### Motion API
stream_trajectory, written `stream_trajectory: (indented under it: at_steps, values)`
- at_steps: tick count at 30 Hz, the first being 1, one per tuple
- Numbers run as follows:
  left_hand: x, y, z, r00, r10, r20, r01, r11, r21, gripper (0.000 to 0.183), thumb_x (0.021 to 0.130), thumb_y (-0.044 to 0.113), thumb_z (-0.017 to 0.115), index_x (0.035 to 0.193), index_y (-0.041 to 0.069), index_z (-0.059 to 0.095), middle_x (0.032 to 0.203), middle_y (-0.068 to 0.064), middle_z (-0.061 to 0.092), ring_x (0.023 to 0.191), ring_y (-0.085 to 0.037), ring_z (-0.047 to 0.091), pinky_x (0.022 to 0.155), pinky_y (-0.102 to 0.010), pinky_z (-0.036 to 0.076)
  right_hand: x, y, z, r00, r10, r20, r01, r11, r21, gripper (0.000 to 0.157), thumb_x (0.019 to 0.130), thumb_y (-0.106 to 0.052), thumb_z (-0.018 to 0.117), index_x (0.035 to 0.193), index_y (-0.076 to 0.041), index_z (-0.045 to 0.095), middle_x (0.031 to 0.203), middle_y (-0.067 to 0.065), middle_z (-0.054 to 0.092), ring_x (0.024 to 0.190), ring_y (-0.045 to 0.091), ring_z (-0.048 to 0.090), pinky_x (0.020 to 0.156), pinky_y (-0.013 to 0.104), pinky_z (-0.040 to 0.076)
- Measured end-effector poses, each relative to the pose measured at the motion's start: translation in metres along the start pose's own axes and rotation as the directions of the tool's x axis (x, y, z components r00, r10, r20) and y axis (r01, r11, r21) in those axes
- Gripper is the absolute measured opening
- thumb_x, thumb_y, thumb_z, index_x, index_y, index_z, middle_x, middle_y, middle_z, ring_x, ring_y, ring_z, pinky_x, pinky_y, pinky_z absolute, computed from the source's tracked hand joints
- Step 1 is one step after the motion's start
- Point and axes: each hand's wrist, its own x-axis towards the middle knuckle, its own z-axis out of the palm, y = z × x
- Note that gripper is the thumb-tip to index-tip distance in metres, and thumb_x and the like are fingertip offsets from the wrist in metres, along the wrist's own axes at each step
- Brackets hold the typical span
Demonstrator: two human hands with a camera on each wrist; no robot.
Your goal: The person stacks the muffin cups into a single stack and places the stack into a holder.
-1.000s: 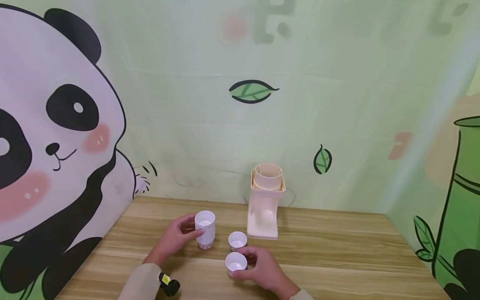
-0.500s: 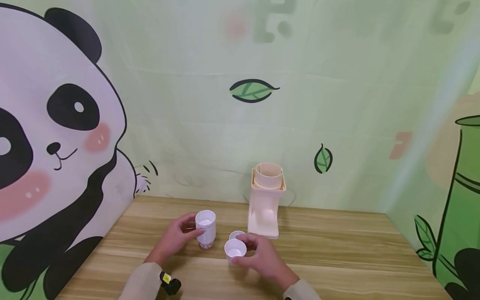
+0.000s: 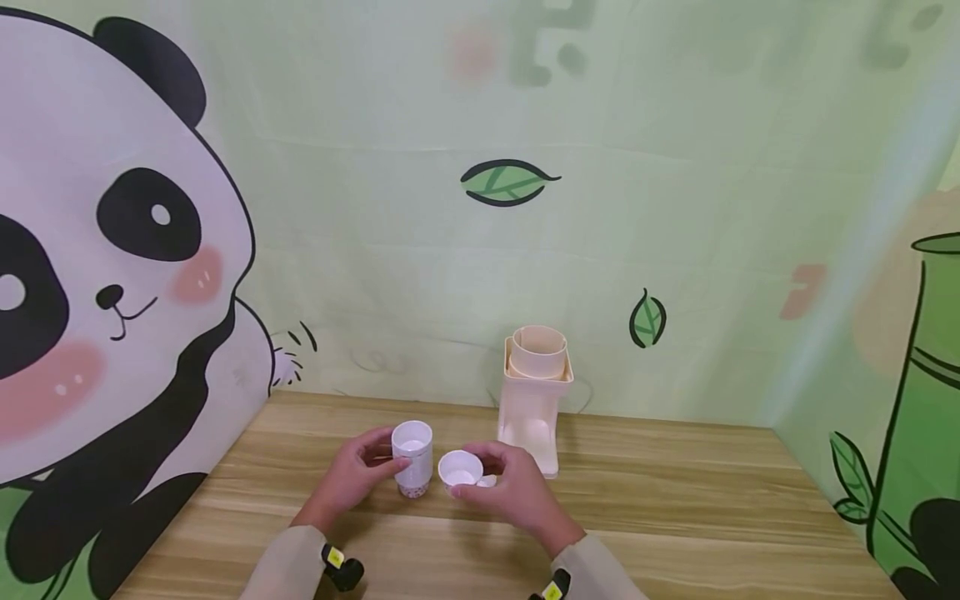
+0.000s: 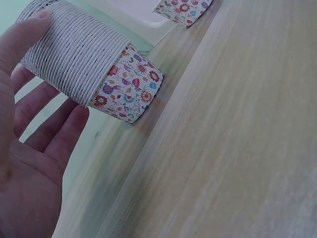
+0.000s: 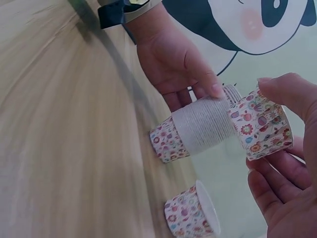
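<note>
A stack of nested paper cups (image 3: 414,465) stands upright on the table, its lowest cup printed with small flowers. My left hand (image 3: 356,473) grips the stack's side, thumb in front and fingers behind. Just to the right, my right hand (image 3: 517,490) pinches a single flowered paper cup (image 5: 261,124) between thumb and fingers. That cup is raised off the table near the top of the stack, apart from it in the head view. A second loose paper cup (image 5: 190,212) stands on the table beyond; in the head view the held cup and my right hand mostly hide it.
Behind my right hand, a pale pink cup dispenser (image 3: 531,400) with a round tube on top stands near the back of the wooden table (image 3: 675,500). A printed cloth wall (image 3: 375,250) with a panda and leaves closes off the back.
My right hand has lifted the single paper cup off the table and carried it up and leftward toward the stack. My left hand keeps its grip and has barely moved.
</note>
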Motion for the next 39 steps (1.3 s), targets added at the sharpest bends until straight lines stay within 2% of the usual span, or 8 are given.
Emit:
stream_trajectory:
  at_steps: [4, 11, 15, 17, 22, 25, 32, 39]
  values:
    - [0.0, -0.001, 0.0, 1.0, 0.011, 0.002, -0.011, 1.0, -0.01, 0.055, 0.088, 0.027, 0.082, 0.137, 0.012, 0.063, 0.13, -0.014, 0.07, 0.121, -0.032, 0.066, 0.106, -0.047, 0.054, 0.007, -0.006, 0.003, 1.0, -0.014, -0.007, 0.015, 1.0, 0.02, 0.05, 0.078, -0.021, 0.09, 0.121, -0.005, 0.072, 0.109, 0.011, 0.076, 0.095, 0.02, 0.072, 0.089, 0.046, 0.06]
    - [-0.001, -0.001, -0.001, 1.0, 0.027, 0.003, -0.027, 1.0, -0.008, 0.055, 0.089, 0.028, 0.082, 0.138, 0.013, 0.063, 0.131, -0.013, 0.07, 0.122, -0.031, 0.066, 0.106, -0.047, 0.054, 0.017, -0.015, 0.009, 1.0, -0.024, -0.009, 0.024, 0.998, 0.061, 0.05, 0.079, -0.02, 0.089, 0.123, -0.005, 0.071, 0.112, 0.012, 0.076, 0.099, 0.026, 0.072, 0.088, 0.032, 0.059]
    - [-0.001, 0.0, -0.001, 1.0, 0.019, 0.005, -0.019, 1.0, -0.013, 0.055, 0.088, 0.029, 0.082, 0.138, 0.014, 0.063, 0.131, -0.013, 0.069, 0.122, -0.032, 0.066, 0.106, -0.047, 0.054, 0.023, -0.018, 0.012, 0.999, -0.034, -0.015, 0.035, 0.997, 0.07, 0.05, 0.08, -0.022, 0.089, 0.124, -0.007, 0.072, 0.113, 0.011, 0.077, 0.102, 0.027, 0.072, 0.093, 0.044, 0.059]
    - [-0.001, 0.0, -0.001, 1.0, 0.013, 0.005, -0.013, 1.0, -0.015, 0.056, 0.088, 0.029, 0.082, 0.138, 0.014, 0.063, 0.131, -0.013, 0.069, 0.122, -0.032, 0.066, 0.106, -0.048, 0.054, 0.027, -0.019, 0.014, 0.999, -0.034, -0.02, 0.035, 0.997, 0.064, 0.05, 0.08, -0.024, 0.089, 0.125, -0.008, 0.071, 0.113, 0.009, 0.077, 0.103, 0.026, 0.071, 0.094, 0.044, 0.059]
    - [-0.001, 0.001, -0.001, 1.0, -0.001, 0.004, 0.001, 1.0, -0.002, 0.056, 0.088, 0.032, 0.082, 0.138, 0.016, 0.063, 0.132, -0.012, 0.069, 0.123, -0.032, 0.065, 0.106, -0.048, 0.054, 0.035, -0.02, 0.017, 0.999, -0.036, -0.038, 0.038, 0.998, 0.041, 0.051, 0.081, -0.027, 0.089, 0.126, -0.011, 0.07, 0.112, 0.005, 0.077, 0.104, 0.024, 0.071, 0.09, 0.029, 0.058]
    - [-0.001, 0.001, -0.002, 1.0, -0.003, 0.006, 0.003, 1.0, 0.01, 0.056, 0.089, 0.033, 0.081, 0.138, 0.016, 0.063, 0.132, -0.011, 0.069, 0.122, -0.031, 0.066, 0.105, -0.048, 0.054, 0.039, -0.02, 0.018, 0.998, -0.039, -0.046, 0.041, 0.999, 0.034, 0.051, 0.081, -0.028, 0.089, 0.127, -0.012, 0.07, 0.11, 0.003, 0.077, 0.101, 0.019, 0.071, 0.087, 0.026, 0.057]
    - [0.002, -0.002, -0.002, 1.0, -0.009, -0.004, 0.009, 1.0, 0.006, 0.053, 0.088, 0.034, 0.082, 0.136, 0.02, 0.064, 0.131, -0.008, 0.07, 0.121, -0.03, 0.067, 0.105, -0.047, 0.055, 0.05, -0.024, 0.022, 0.996, -0.047, -0.074, 0.049, 0.998, 0.026, 0.054, 0.081, -0.032, 0.088, 0.129, -0.014, 0.07, 0.109, 0.001, 0.077, 0.102, 0.018, 0.07, 0.09, 0.034, 0.058]
    - [0.002, -0.003, -0.002, 1.0, -0.003, 0.001, 0.003, 1.0, 0.012, 0.055, 0.089, 0.033, 0.081, 0.138, 0.018, 0.063, 0.133, -0.01, 0.069, 0.121, -0.031, 0.067, 0.104, -0.047, 0.055, 0.06, -0.025, 0.026, 0.996, -0.033, -0.081, 0.036, 0.999, 0.038, 0.054, 0.081, -0.035, 0.089, 0.127, -0.015, 0.07, 0.108, -0.001, 0.077, 0.101, 0.018, 0.071, 0.087, 0.03, 0.058]
